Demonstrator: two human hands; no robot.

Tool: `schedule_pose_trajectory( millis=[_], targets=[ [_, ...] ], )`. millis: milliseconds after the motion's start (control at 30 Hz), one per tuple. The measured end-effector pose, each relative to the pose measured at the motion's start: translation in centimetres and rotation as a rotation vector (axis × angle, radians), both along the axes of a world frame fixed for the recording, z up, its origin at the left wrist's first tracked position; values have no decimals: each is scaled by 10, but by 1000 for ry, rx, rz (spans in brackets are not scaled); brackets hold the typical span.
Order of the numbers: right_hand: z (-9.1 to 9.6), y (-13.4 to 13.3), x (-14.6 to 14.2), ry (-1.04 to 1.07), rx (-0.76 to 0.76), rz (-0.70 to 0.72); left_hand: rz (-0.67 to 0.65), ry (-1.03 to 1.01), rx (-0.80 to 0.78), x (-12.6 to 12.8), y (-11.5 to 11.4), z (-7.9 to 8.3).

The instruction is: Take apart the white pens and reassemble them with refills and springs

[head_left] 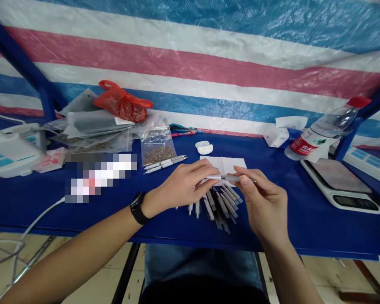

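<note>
Both my hands hold one slim white and grey pen [228, 178] level above the blue table [304, 219]. My left hand [183, 183], with a black watch on its wrist, pinches the pen's left end. My right hand [262, 202] grips its right part between thumb and fingers. Directly below lies a loose pile of several similar pens [218, 207]. A white sheet of paper [224, 164] lies just behind my hands.
Three more pens [164, 163] lie beside a clear bag of small brown bits [158, 147]. A red plastic bag [122, 103] and clear packets sit back left. A white earbud case [204, 147], a water bottle [326, 133] and a digital scale [338, 181] stand to the right.
</note>
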State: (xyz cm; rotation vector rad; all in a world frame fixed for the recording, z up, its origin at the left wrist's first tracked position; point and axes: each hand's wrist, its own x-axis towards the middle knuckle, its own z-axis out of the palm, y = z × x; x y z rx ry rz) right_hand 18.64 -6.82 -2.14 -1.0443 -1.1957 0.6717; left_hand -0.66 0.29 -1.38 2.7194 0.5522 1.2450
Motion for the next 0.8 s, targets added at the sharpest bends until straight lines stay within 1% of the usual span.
schedule_pose_trajectory(
  millis=[67, 100, 233, 300, 333, 367, 433, 533, 600, 700, 800],
  targets=[
    [3, 0, 0, 1, -26, -12, 19, 61, 50, 0, -1, 1],
    [5, 0, -1, -13, -46, -41, 31, 92, 84, 0, -2, 2],
    [10, -1, -3, -181, -140, -230, 84, 147, 274, 3, -8, 3],
    [10, -1, -3, -256, -175, -279, 100, 168, 339, 5, -10, 3],
    [10, -1, -3, -273, -190, -281, 108, 172, 354, 5, -10, 3],
    [10, -1, -1, -277, -199, -267, 113, 171, 356, 6, -10, 2],
    [10, -1, 3, -271, -197, -192, 116, 157, 342, 6, -8, 2],
    [10, -5, 11, -248, -152, -40, 108, 138, 311, 6, -6, 0],
    [11, -8, 15, -226, -116, 25, 111, 128, 300, 6, -5, 0],
    [11, -13, 15, -217, -91, 57, 108, 120, 293, 5, -6, 0],
    [12, -13, 11, -279, -142, 30, 90, 110, 317, 4, -6, 0]
  ],
)
